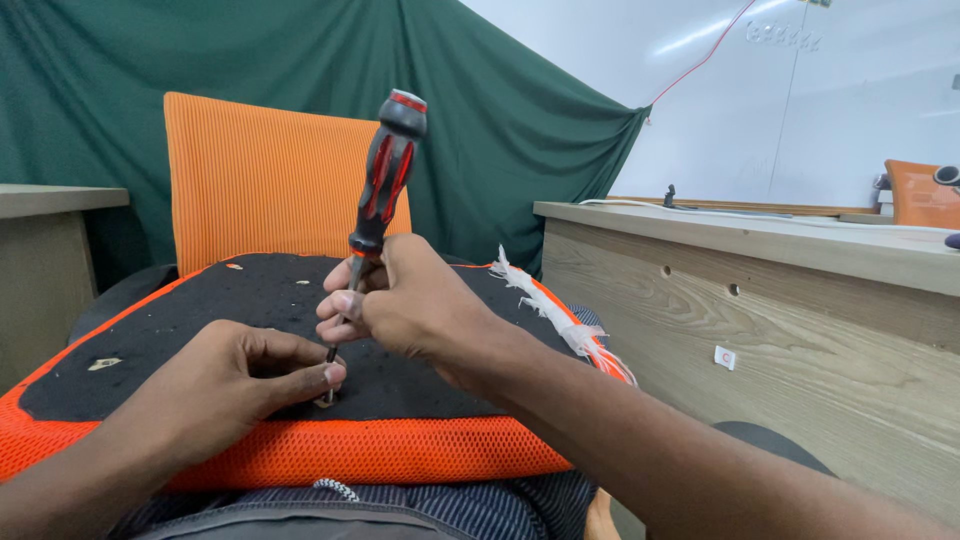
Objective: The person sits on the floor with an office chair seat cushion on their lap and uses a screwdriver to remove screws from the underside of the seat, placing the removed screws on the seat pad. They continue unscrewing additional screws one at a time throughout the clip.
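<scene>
A black and red screwdriver (385,180) stands nearly upright, its tip down on the black underside panel (200,320) of an orange mesh seat cushion (330,455) lying across my lap. My right hand (405,300) grips the screwdriver's shaft just below the handle. My left hand (235,380) rests on the panel, its thumb and forefinger pinched around the tip where it meets a small screw; the screw itself is mostly hidden.
An orange chair back (265,185) stands behind the cushion, before a dark green curtain (300,60). A wooden desk (780,300) runs along the right, another desk corner (50,240) at left. Frayed white fabric (550,310) hangs off the cushion's right edge.
</scene>
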